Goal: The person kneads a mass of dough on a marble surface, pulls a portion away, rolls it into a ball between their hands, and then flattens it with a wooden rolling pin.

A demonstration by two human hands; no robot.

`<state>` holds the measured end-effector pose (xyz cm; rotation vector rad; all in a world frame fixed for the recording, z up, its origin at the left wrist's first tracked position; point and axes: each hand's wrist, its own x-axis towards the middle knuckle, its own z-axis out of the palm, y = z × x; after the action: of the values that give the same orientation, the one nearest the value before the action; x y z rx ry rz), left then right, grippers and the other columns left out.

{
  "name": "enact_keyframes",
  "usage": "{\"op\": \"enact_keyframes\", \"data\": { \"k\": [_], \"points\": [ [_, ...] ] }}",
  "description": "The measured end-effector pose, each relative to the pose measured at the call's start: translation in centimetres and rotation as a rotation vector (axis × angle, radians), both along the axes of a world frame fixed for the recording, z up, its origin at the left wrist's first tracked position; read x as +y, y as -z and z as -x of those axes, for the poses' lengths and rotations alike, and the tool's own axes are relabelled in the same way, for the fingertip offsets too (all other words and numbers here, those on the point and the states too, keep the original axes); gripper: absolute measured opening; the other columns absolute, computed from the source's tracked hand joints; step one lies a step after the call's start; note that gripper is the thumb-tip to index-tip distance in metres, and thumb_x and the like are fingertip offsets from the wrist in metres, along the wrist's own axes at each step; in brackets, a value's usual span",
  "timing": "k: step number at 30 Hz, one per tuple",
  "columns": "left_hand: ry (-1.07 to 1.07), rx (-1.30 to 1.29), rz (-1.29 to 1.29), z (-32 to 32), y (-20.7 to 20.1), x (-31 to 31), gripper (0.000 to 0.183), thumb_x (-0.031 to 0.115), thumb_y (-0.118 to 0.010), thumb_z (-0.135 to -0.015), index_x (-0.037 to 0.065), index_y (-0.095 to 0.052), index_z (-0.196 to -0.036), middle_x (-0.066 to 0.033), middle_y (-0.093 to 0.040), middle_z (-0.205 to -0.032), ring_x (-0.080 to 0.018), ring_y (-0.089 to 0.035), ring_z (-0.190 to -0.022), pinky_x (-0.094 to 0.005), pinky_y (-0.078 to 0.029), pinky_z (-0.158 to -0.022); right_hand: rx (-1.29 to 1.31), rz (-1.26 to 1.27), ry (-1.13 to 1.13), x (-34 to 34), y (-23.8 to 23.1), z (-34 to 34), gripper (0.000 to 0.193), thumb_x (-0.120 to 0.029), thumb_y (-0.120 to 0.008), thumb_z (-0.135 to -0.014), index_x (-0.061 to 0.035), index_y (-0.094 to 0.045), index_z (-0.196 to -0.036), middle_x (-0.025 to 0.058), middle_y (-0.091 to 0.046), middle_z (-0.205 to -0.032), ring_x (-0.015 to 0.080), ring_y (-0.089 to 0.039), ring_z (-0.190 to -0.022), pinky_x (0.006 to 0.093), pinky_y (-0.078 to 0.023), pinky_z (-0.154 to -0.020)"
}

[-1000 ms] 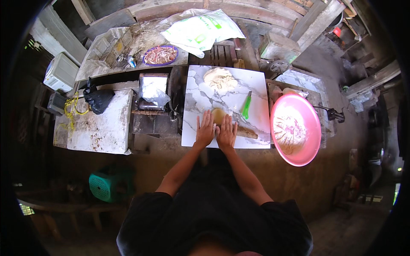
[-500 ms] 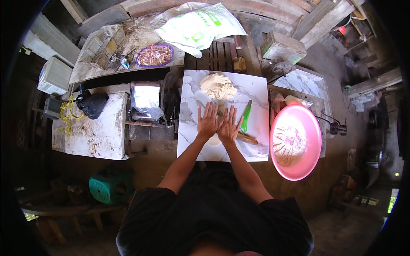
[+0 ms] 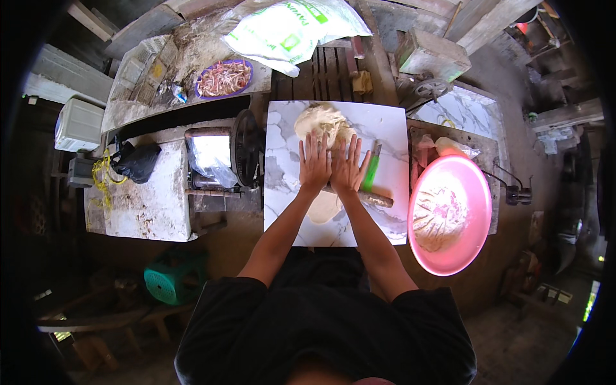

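Note:
Both my hands lie flat side by side with fingers stretched out over the middle of the marble-patterned board. Under the palms of my left hand and my right hand runs a wooden rolling pin; only its right end shows clearly. Rolled-out pale dough spreads below the pin, partly hidden by my forearms. Just beyond my fingertips sits a lumpy mass of dough. A green-handled knife rests right of my right hand.
A pink basin with floury dough stands to the right. Left are a hand-cranked roller machine and a black plastic bag on a worn table. Behind are a purple-rimmed tray of thin strips and a white sack.
My hands have moved slightly away from me, and the rolling pin's visible end has shifted away too. More of the rolled-out dough shows below the pin. The view has shifted a little.

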<state>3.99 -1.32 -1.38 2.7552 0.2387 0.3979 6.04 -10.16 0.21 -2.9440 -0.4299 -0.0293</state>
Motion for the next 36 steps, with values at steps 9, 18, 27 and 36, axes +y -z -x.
{"op": "enact_keyframes", "data": {
  "k": [9, 18, 27, 36],
  "points": [
    [-0.056, 0.088, 0.000, 2.0, -0.1, 0.0, 0.051, 0.025, -0.033, -0.084, 0.007, -0.023, -0.130, -0.0155, -0.015, -0.136, -0.0264, -0.014, -0.127, -0.0457, -0.004, -0.102, -0.016, 0.002, -0.055, -0.3, 0.8, 1.6, 0.050, -0.031, -0.032, -0.085, -0.0140, -0.023, -0.131, 0.0093, -0.010, -0.139, 0.0211, -0.005, -0.129, 0.0467, 0.003, -0.101],
    [0.042, -0.013, 0.054, 4.5, 1.0, -0.9, 0.053, 0.024, -0.038, -0.080, 0.001, -0.027, -0.127, -0.0153, -0.027, -0.132, -0.0252, -0.021, -0.125, -0.0451, -0.009, -0.101, -0.090, -0.070, -0.087, -2.1, 2.4, 4.2, 0.050, -0.030, -0.034, -0.084, -0.0139, -0.025, -0.130, 0.0107, -0.018, -0.137, 0.0231, -0.015, -0.127, 0.0491, -0.003, -0.100],
    [0.141, 0.007, 0.167, 4.1, 1.5, 0.0, 0.049, 0.024, -0.032, -0.085, 0.003, -0.024, -0.129, -0.0148, -0.026, -0.132, -0.0258, -0.021, -0.125, -0.0444, -0.008, -0.101, -0.074, -0.142, -0.108, -2.0, 2.6, 3.8, 0.050, -0.030, -0.034, -0.084, -0.0131, -0.025, -0.130, 0.0115, -0.017, -0.137, 0.0257, -0.016, -0.127, 0.0495, -0.006, -0.100],
    [0.104, -0.058, 0.121, 2.2, 2.3, 0.6, 0.046, 0.025, -0.034, -0.085, 0.004, -0.031, -0.126, -0.0154, -0.036, -0.127, -0.0259, -0.028, -0.121, -0.0486, -0.010, -0.099, -0.054, -0.186, -0.074, -1.4, 2.8, 1.9, 0.048, -0.031, -0.030, -0.087, -0.0132, -0.023, -0.131, 0.0110, -0.014, -0.138, 0.0245, -0.014, -0.127, 0.0493, -0.005, -0.100]
  ]
}}
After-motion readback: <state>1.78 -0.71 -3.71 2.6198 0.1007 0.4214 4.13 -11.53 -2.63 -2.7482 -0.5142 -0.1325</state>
